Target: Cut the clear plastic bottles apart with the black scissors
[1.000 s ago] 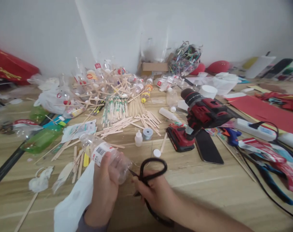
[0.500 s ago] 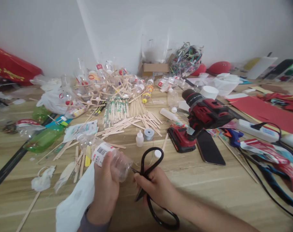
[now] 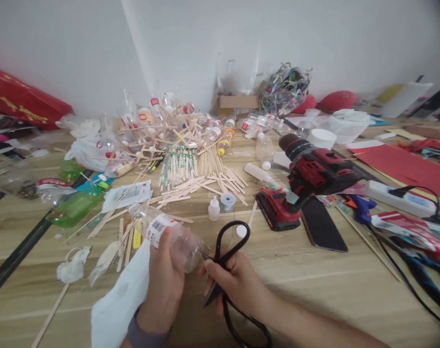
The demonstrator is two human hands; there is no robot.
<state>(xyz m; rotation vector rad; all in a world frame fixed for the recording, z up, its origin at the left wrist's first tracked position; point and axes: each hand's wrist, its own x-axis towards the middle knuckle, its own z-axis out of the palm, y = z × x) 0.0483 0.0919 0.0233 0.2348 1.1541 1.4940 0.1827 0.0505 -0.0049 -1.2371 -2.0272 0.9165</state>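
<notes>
A clear plastic bottle (image 3: pixel 185 244) with a white and red label lies tilted in my left hand (image 3: pixel 165 280), whose fingers are wrapped round it. Its base faces right, towards my right hand (image 3: pixel 238 282). That hand is closed on black-handled scissors (image 3: pixel 231 246), held near the pivot with the blades spread. One blade tip meets the bottle's base; whether it has gone through is too small to tell. The other blade points down and left below my fingers. A white sheet (image 3: pixel 122 299) lies on the table by my left wrist.
A red and black drill (image 3: pixel 314 169) stands beside a dark phone (image 3: pixel 323 224) at the right. Wooden sticks (image 3: pixel 178 191), a small dropper bottle (image 3: pixel 213 209) and a spool (image 3: pixel 227 201) lie ahead. Several bottles, including a green one (image 3: pixel 75 208), are farther back and left.
The view has shifted slightly, so the table's objects appear a little farther right. Both hands keep their holds, and the blade stays at the bottle's base.
</notes>
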